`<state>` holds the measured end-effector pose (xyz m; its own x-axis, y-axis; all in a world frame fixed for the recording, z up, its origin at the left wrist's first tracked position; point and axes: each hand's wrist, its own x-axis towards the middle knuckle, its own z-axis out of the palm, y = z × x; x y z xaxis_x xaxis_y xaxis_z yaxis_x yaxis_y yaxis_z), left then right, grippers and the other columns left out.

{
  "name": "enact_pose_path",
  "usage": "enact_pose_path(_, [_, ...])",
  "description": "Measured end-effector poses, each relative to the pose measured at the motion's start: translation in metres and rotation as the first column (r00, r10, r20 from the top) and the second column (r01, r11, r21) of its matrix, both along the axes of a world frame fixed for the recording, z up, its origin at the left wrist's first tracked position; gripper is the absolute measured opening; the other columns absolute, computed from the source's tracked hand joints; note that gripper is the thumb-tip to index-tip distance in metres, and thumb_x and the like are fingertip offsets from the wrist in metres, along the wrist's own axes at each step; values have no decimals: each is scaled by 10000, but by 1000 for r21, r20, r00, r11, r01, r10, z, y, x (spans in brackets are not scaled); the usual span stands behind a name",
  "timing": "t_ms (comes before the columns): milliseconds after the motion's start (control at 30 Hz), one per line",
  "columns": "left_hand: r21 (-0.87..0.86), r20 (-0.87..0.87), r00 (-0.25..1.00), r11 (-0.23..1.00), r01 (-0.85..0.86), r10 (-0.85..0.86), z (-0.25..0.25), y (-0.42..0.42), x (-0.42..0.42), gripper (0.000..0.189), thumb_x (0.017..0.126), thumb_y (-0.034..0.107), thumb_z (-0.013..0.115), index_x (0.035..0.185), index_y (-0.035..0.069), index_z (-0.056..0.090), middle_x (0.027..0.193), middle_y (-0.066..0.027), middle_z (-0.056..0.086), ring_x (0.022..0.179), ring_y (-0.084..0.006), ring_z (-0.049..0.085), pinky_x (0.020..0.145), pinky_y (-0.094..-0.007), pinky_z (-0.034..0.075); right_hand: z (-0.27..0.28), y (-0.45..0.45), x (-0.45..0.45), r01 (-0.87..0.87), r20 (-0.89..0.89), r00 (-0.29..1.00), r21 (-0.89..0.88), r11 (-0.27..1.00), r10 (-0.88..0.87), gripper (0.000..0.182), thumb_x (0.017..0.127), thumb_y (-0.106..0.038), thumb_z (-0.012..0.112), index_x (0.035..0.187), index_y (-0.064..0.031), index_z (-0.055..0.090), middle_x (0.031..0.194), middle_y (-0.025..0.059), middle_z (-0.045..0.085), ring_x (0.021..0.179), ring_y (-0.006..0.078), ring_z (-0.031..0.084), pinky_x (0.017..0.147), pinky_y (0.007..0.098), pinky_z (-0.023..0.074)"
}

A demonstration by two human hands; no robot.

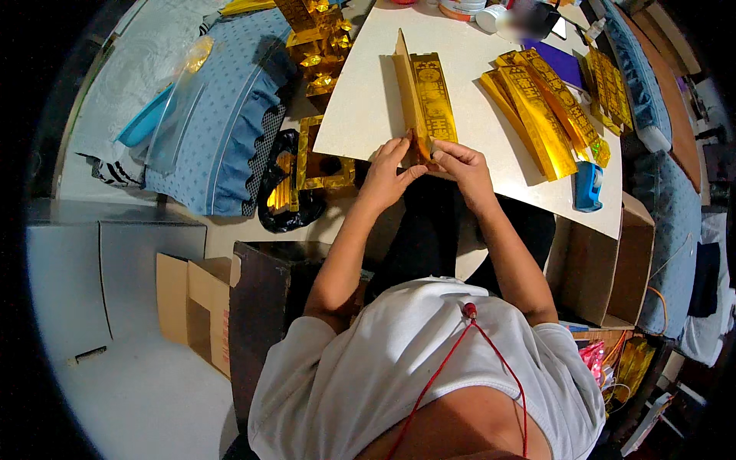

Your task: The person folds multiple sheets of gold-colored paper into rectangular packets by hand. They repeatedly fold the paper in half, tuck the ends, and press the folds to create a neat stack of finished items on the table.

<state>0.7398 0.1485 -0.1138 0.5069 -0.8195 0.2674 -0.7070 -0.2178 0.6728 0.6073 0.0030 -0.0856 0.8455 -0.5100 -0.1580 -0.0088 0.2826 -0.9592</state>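
Observation:
A gold foil card with dark printed patterns lies at the near edge of the white table. One long flap of it stands upright, its plain brown back facing left. My left hand holds the near end of this flap from the left, thumb pointing right. At the same end, my right hand pinches the card's corner between thumb and fingers. The fingers partly hide the fold there. To the right lie several folded gold card strips, overlapping each other.
A blue tape dispenser sits near the table's right edge, below the strips. Behind them is a purple flat item. Gold foil structures stand left of the table, beside a blue-covered seat. An open cardboard box is at lower right.

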Motion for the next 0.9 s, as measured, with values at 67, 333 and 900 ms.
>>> enact_pose_path(67, [31,-26,1000,999,9,-9,0,1,0,678,884,337,720,1408,-5,460,1341,-211,527,1235,-386,503,1053,-451,401,1,0,2,38,2,999,-41,998,-38,294,941,-114,643,1194,35,668,998,63,703,878,117,661,827,271,555])
enact_pose_path(333, [-79,130,991,997,-7,17,62,-11,-9,1017,707,405,845,1521,119,306,1542,-125,319,1416,-333,321,1156,-467,300,52,-3,2,172,66,985,-321,931,-159,101,948,-92,635,951,6,658,840,-28,637,758,37,563,700,196,456])
enact_pose_path(900, [8,624,748,958,286,-228,109,-21,-26,908,706,207,776,1507,199,350,1325,-126,407,1306,-311,375,1171,-487,211,98,-38,-62,-248,27,968,-52,967,250,199,870,-39,662,1064,-32,618,914,9,660,818,75,641,749,233,541])
